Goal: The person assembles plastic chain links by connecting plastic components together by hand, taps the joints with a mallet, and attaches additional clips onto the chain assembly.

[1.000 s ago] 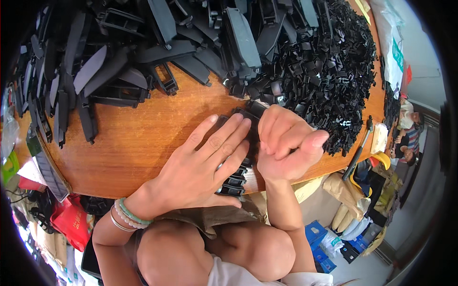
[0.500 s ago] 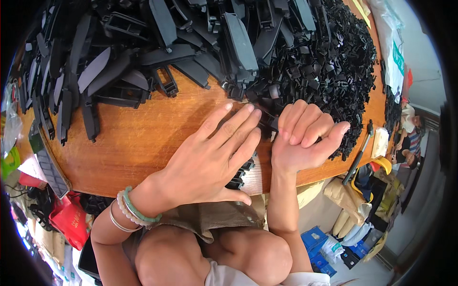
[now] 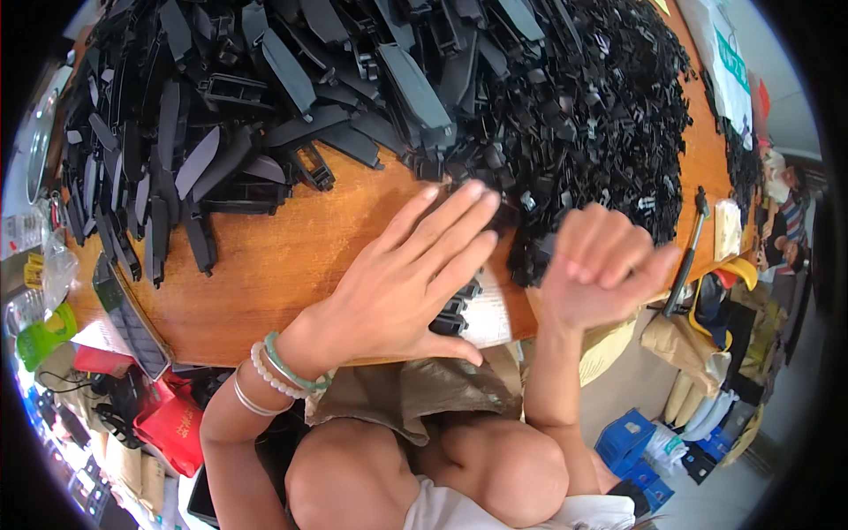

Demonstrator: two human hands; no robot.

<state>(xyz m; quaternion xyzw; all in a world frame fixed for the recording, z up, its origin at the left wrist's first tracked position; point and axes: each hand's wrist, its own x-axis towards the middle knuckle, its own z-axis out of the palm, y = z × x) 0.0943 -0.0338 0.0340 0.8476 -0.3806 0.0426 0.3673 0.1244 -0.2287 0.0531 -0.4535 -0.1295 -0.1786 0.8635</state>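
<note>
My left hand (image 3: 411, 269) is stretched flat over the near edge of the wooden table (image 3: 256, 291), fingers pointing at the piles and holding nothing I can see. Beneath it, several small black plastic parts (image 3: 452, 318) show beside a white printed paper (image 3: 488, 311). My right hand (image 3: 605, 269), somewhat blurred, is raised at the near side of a heap of small black clips (image 3: 592, 124). Its fingers curl over the palm, thumb out to the right; anything inside is hidden. Long black plastic handle-like pieces (image 3: 415, 88) lie heaped ahead of my left hand.
A black-handled tool (image 3: 687, 252) and a pale block (image 3: 728, 230) lie at the table's right edge. A dark flat tray (image 3: 131, 314) sits at the left edge. Brown cloth (image 3: 406, 397) covers my lap. Blue boxes (image 3: 625, 440) stand on the floor; people (image 3: 786, 221) are at far right.
My right hand has moved right, away from my left hand, its fingers still curled. My left hand stays flat over the small parts. The whole view has shifted slightly.
</note>
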